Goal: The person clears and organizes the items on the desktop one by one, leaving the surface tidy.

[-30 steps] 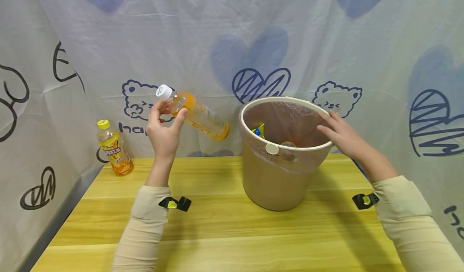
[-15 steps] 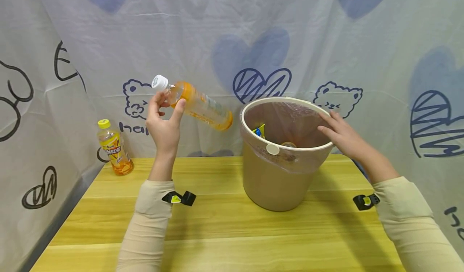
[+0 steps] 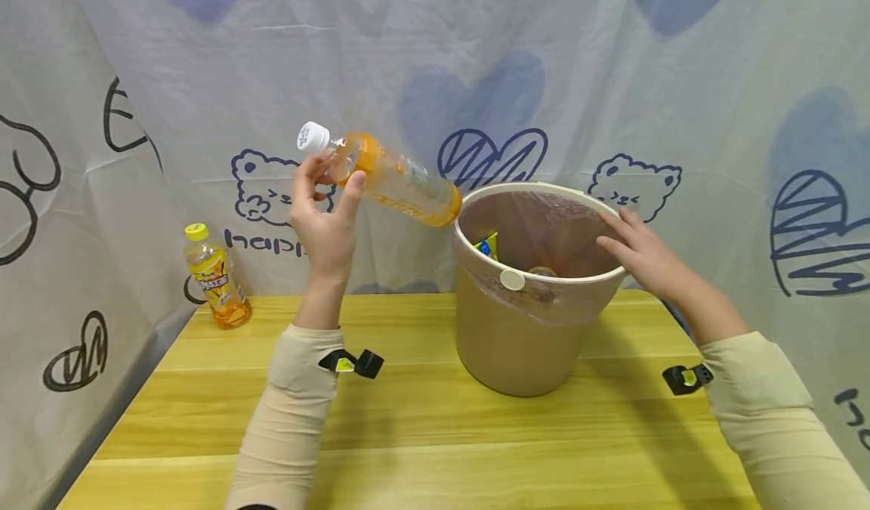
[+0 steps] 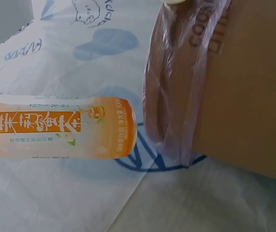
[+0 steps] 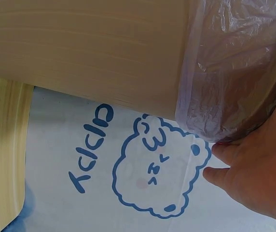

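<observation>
In the head view my left hand (image 3: 328,223) grips a clear plastic drink bottle (image 3: 401,181) by its neck end, just below the white cap. The bottle, with orange bands and a printed label (image 4: 39,122), tilts with its base down to the right. That base is right at the left rim of a brown trash bin (image 3: 523,344). My right hand (image 3: 646,257) rests its extended fingers at the bin's right rim. A clear plastic liner (image 5: 225,92) folds over the rim. Inside the bin lie a yellow and blue wrapper (image 3: 487,246) and a round clear item (image 3: 541,271).
A second bottle (image 3: 216,279), yellow-capped with some orange drink, stands at the back left of the wooden table (image 3: 408,449). Behind the table hangs a pale cloth (image 3: 367,57) with hearts and bears. A round tab (image 3: 512,279) sits on the bin's front rim.
My left hand has carried the bottle up and to the right, bringing its base to the bin's rim. The right hand and the bin have stayed in place.
</observation>
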`<state>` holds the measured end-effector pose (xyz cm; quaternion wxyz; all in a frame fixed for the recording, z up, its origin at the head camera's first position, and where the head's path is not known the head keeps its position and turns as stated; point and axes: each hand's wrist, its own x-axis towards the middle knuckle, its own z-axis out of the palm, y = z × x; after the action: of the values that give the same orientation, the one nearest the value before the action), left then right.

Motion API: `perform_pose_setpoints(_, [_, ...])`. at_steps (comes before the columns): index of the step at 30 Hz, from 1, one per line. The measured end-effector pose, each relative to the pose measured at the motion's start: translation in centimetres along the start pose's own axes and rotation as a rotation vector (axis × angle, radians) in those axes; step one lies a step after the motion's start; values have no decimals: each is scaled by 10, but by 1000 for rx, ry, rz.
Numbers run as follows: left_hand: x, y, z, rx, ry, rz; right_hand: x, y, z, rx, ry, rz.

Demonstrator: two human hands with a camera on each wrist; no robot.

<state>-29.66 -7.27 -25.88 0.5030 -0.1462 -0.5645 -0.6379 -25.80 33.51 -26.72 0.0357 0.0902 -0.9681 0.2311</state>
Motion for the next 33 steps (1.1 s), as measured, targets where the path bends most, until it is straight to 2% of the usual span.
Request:
perform_pose_setpoints(4, [-5, 4, 9, -5, -6, 30, 0, 1, 0, -3, -1, 1])
perform_pose_setpoints(10, [-16, 3, 19, 3, -50, 97, -1, 1, 0, 2, -4, 2])
perform_pose_setpoints(14, [-22, 0, 22, 37, -114, 121, 0, 1, -1, 7, -2, -3])
perform_pose_setpoints(20, [-30, -4, 22, 151, -255, 148, 0, 2, -1, 13, -7, -2])
perform_pose_setpoints(28, [-31, -5, 22, 219, -384, 211, 1, 3, 0, 15, -5, -4])
perform_pose_setpoints(33, [-31, -4, 23, 254, -473, 224, 2, 4, 0, 15, -6, 0])
